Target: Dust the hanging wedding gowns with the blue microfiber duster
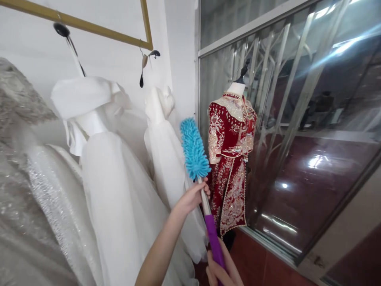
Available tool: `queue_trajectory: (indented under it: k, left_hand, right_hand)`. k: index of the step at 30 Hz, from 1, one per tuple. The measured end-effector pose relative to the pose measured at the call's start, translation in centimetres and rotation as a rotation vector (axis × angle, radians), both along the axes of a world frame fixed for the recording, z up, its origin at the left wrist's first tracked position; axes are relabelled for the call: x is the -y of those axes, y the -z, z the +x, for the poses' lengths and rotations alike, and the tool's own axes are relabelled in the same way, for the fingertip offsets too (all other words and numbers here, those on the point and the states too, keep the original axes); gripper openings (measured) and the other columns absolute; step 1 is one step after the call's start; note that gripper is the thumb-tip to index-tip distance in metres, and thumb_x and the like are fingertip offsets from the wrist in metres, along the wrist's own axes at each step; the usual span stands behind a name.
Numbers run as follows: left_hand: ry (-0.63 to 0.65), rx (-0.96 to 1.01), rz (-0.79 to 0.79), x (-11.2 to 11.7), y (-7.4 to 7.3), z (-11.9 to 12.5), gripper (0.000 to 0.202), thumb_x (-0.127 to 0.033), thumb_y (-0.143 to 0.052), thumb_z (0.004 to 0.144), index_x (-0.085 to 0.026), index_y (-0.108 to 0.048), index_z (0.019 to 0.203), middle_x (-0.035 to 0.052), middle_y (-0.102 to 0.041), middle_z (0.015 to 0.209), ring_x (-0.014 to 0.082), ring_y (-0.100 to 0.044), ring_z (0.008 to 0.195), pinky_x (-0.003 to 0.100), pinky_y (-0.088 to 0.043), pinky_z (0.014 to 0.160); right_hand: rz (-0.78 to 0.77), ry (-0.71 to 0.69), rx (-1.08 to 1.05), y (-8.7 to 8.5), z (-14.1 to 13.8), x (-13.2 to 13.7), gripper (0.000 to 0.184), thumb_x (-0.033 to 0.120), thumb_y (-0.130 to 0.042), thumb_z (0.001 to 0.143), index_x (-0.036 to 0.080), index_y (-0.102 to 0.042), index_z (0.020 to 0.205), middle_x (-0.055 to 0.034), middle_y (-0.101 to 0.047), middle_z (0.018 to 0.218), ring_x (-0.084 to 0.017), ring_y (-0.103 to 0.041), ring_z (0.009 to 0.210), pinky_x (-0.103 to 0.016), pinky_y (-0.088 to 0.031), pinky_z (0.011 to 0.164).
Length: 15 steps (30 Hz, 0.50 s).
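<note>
We gripped the duster [195,149] upright before the white gowns [166,159], left hand [190,198] pinching its shaft, right hand [222,270] clenched on the purple handle, judging light strokes safest

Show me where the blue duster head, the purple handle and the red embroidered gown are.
blue duster head [194,149], head view, middle of the fluffy fibres.
purple handle [214,240], head view, mid grip above the lower hand.
red embroidered gown [230,159], head view, waist of the bodice.

Fluffy microfibre duster [194,149], glossy purple plastic handle [214,240]
</note>
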<state>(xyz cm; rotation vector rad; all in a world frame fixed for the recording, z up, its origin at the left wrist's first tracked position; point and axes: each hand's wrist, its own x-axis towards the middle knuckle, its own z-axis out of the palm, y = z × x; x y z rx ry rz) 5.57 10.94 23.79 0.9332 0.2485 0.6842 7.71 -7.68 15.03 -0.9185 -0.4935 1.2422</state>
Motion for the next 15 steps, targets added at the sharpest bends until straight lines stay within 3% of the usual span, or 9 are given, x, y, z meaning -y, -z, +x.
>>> queue_trajectory:
  k: [3, 5, 7, 11, 15]
  left_hand:
    - [-0.066, 0.075, 0.011, 0.0, -2.7, -2.8, 0.030, -0.027, -0.070, 0.069, -0.018, -0.054, 0.093, -0.0069, -0.047, 0.060, 0.0078, -0.051, 0.058, 0.023, -0.040, 0.059]
    - [-0.132, 0.120, -0.018, -0.5, -3.2, -4.9, 0.029, -0.024, -0.069, 0.069, -0.019, -0.054, 0.093, -0.0072, -0.047, 0.061, 0.0072, -0.051, 0.057, 0.023, -0.041, 0.060]
    - [-0.185, 0.172, -0.078, -1.2, -2.8, -6.8, 0.029, -0.021, -0.068, 0.069, -0.019, -0.053, 0.094, -0.0076, -0.048, 0.062, 0.0065, -0.051, 0.057, 0.023, -0.042, 0.059]
    - [-0.303, 0.223, -0.243, -3.2, 0.2, -10.0, 0.023, -0.015, -0.064, 0.072, -0.018, -0.053, 0.092, -0.0084, -0.049, 0.061, 0.0052, -0.051, 0.054, 0.022, -0.042, 0.057]
    - [-0.466, 0.137, -0.418, -4.3, 5.6, -12.1, 0.010, -0.013, -0.058, 0.077, -0.017, -0.054, 0.086, -0.0088, -0.049, 0.054, 0.0051, -0.050, 0.047, 0.021, -0.041, 0.053]
  right_hand:
    - [0.050, -0.131, 0.178, -0.8, 0.4, -1.4, 0.089, 0.053, -0.064, 0.067, 0.017, -0.021, 0.135, 0.0096, -0.049, 0.051, -0.003, -0.030, 0.034, -0.016, -0.022, 0.033]
    - [0.054, -0.222, 0.287, -0.8, 0.7, -2.7, 0.079, 0.051, -0.059, 0.072, 0.018, -0.024, 0.135, 0.0106, -0.047, 0.051, -0.003, -0.032, 0.034, -0.017, -0.026, 0.034]
    - [0.045, -0.296, 0.359, -0.7, 0.7, -4.0, 0.072, 0.047, -0.056, 0.075, 0.020, -0.026, 0.135, 0.0103, -0.046, 0.053, -0.004, -0.035, 0.036, -0.017, -0.029, 0.034]
    - [0.060, -0.414, 0.358, -0.3, -0.6, -6.1, 0.066, 0.038, -0.054, 0.077, 0.018, -0.028, 0.134, 0.0102, -0.047, 0.055, -0.004, -0.036, 0.035, -0.017, -0.029, 0.033]
    - [0.036, -0.478, 0.339, 2.2, -2.5, -7.3, 0.059, 0.039, -0.054, 0.073, 0.014, -0.039, 0.125, 0.0103, -0.048, 0.052, -0.003, -0.035, 0.033, -0.016, -0.026, 0.033]
